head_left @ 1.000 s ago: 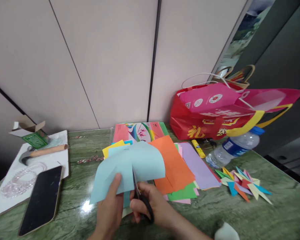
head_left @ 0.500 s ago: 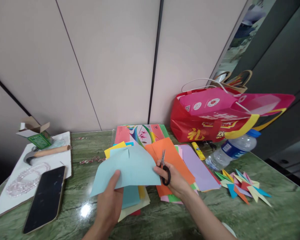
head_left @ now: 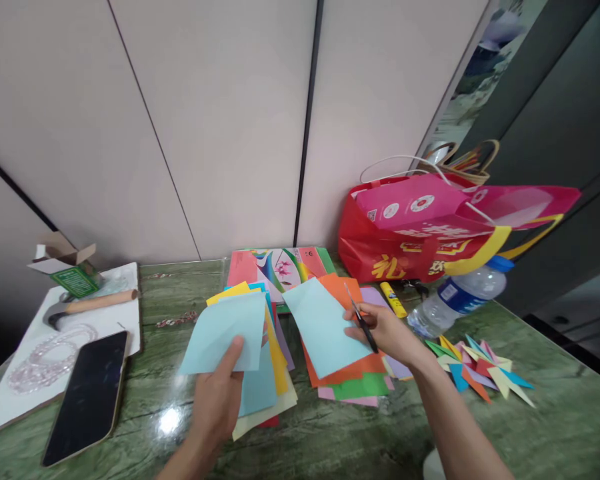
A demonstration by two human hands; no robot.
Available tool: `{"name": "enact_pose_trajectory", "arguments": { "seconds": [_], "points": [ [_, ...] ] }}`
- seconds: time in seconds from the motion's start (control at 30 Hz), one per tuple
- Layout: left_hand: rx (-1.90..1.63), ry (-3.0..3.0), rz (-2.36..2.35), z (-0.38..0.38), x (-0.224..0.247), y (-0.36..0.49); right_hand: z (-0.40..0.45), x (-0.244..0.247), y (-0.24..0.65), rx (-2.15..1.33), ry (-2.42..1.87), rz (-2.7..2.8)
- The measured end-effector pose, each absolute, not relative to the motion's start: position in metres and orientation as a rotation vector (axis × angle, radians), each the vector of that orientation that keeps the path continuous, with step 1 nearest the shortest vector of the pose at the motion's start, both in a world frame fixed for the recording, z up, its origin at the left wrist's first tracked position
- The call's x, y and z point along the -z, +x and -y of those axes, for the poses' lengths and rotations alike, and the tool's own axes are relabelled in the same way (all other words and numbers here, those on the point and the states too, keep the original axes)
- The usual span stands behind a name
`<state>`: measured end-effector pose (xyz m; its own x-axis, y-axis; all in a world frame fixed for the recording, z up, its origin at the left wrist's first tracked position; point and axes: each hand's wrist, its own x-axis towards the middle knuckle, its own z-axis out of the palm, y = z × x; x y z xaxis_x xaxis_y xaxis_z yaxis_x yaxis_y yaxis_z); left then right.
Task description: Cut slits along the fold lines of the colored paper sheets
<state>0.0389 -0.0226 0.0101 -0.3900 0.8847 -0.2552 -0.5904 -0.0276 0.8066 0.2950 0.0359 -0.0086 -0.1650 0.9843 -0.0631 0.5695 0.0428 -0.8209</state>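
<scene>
My left hand [head_left: 220, 393] pinches a light blue sheet of paper [head_left: 225, 333], thumb on top, over a pile of coloured paper [head_left: 280, 367]. My right hand [head_left: 385, 330] is closed on black-handled scissors [head_left: 364, 327], their blades together and pointing up and left. A second light blue piece of paper [head_left: 325, 327] lies by the fingertips of that hand, above the orange sheets [head_left: 343, 290]; whether the fingers also grip it is hard to tell. Green and pink sheets [head_left: 363, 387] stick out underneath.
Left: a phone [head_left: 87, 400], hammer [head_left: 95, 303], bead strands [head_left: 55, 360] and small green box [head_left: 75, 277]. Right: a glue stick [head_left: 393, 300], water bottle [head_left: 460, 300], folded paper pieces [head_left: 480, 370] and a red bag [head_left: 405, 233]. Behind the sheets lies a paper pack [head_left: 280, 267].
The single light blue sheet is now two separate pieces. One stays in my left hand; the other lies at my right hand, which has moved right and turned the scissors.
</scene>
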Motion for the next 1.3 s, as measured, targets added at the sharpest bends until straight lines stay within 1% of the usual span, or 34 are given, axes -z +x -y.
{"name": "enact_pose_trajectory", "arguments": {
  "seconds": [0.07, 0.13, 0.27, 0.33, 0.37, 0.43, 0.47, 0.5, 0.53, 0.63, 0.77, 0.83, 0.93, 1.0, 1.07, 1.2, 1.3],
  "points": [
    [-1.634, 0.392, -1.031, 0.024, -0.011, 0.040, -0.035, 0.009, 0.305, -0.791, -1.799, 1.972],
    [-1.617, 0.401, -1.004, 0.026, -0.012, 0.042, -0.035, 0.011, 0.310, -0.657, -1.932, 2.014],
    [-1.569, 0.381, -1.015, 0.029, -0.009, 0.045, -0.035, 0.013, 0.302, -0.507, -2.068, 1.899],
    [-1.536, 0.390, -1.040, 0.029, -0.007, 0.047, -0.033, 0.011, 0.287, -0.503, -2.030, 1.829],
    [-1.501, 0.414, -1.055, 0.030, -0.005, 0.047, -0.031, 0.009, 0.276, -0.565, -1.932, 1.816],
    [-1.380, 0.527, -1.091, 0.032, -0.001, 0.048, -0.025, 0.008, 0.253, -1.093, -1.407, 1.587],
    [-1.293, 0.630, -1.109, 0.033, 0.000, 0.048, -0.022, 0.010, 0.241, -1.307, -1.227, 1.443],
    [-1.200, 0.762, -1.129, 0.035, 0.002, 0.048, -0.019, 0.012, 0.230, -1.423, -1.113, 1.299],
    [-1.105, 0.914, -1.150, 0.036, 0.003, 0.047, -0.017, 0.015, 0.222, -1.480, -1.059, 1.178],
    [-0.848, 1.355, -1.204, 0.038, 0.006, 0.041, -0.016, 0.025, 0.212, -1.507, -1.082, 0.950],
    [-0.623, 1.859, -1.280, 0.031, 0.010, 0.032, -0.021, 0.019, 0.233, -1.379, -1.096, 1.110],
    [-0.390, 2.138, -1.458, 0.025, 0.010, 0.031, -0.023, 0.010, 0.251, -1.282, -1.120, 1.256],
    [0.061, 2.209, -1.726, 0.018, 0.007, 0.033, -0.028, 0.005, 0.277, -1.162, -1.216, 1.438],
    [0.247, 2.133, -1.797, 0.017, 0.004, 0.036, -0.035, 0.012, 0.290, -1.117, -1.296, 1.531],
    [0.320, 2.060, -1.821, 0.017, 0.000, 0.038, -0.043, 0.025, 0.301, -0.959, -1.494, 1.634],
    [0.350, 2.012, -1.830, 0.017, -0.005, 0.040, -0.056, 0.047, 0.313, -0.796, -1.646, 1.635],
    [0.397, 1.995, -1.827, 0.017, -0.006, 0.040, -0.058, 0.053, 0.316, -0.640, -1.752, 1.618]
  ]
}}
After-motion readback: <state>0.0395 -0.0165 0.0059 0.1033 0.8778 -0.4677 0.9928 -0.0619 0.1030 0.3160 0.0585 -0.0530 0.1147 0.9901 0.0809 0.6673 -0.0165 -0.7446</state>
